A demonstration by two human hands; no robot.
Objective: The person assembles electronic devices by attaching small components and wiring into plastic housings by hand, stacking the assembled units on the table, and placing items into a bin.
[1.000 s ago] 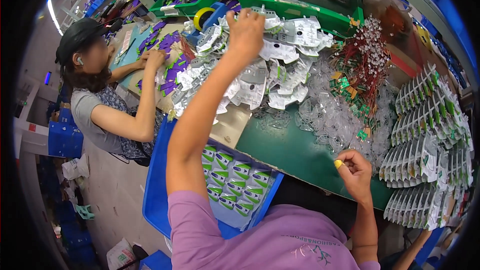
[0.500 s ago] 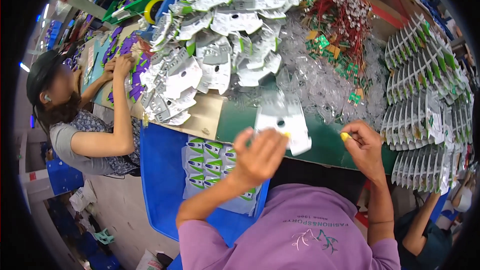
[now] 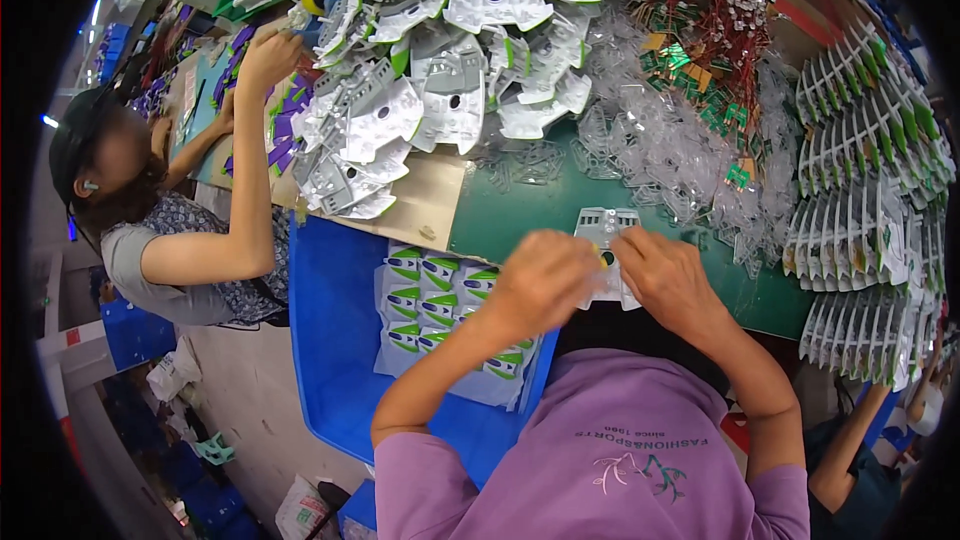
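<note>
Blister card (image 3: 603,240), grey-white, moulded, lies at centre frame on the green work mat (image 3: 520,220), its lower part covered by both hands. Left hand (image 3: 540,280), centre frame, fingers curled closed over the card's lower left edge; right hand (image 3: 665,275), just right of it, pinches the card's lower right side, thumb and fingers closed on it; a small yellow-and-dark part (image 3: 607,258) shows between the two hands, touching the card, though whether it is seated in a pocket cannot be told. Step in hand, by judgement: fitting or pressing a small component into the card. Next move would call for a steady hold on the card with one hand while the other aligns the part squarely over its cavity, without bending the thin plastic. Upper centre: heap of similar empty cards (image 3: 440,50), overlapping loosely. Upper right: pile of clear plastic shells (image 3: 660,140), and above it a tangle of red-wired green components (image 3: 710,20). Right edge: fanned rows of finished cards (image 3: 860,170) standing on edge. Lower left of centre: blue bin (image 3: 330,340) holding bagged green-and-white packs (image 3: 430,295). Left of frame: another person (image 3: 170,250) seated, one arm raised toward purple items at upper left.
</note>
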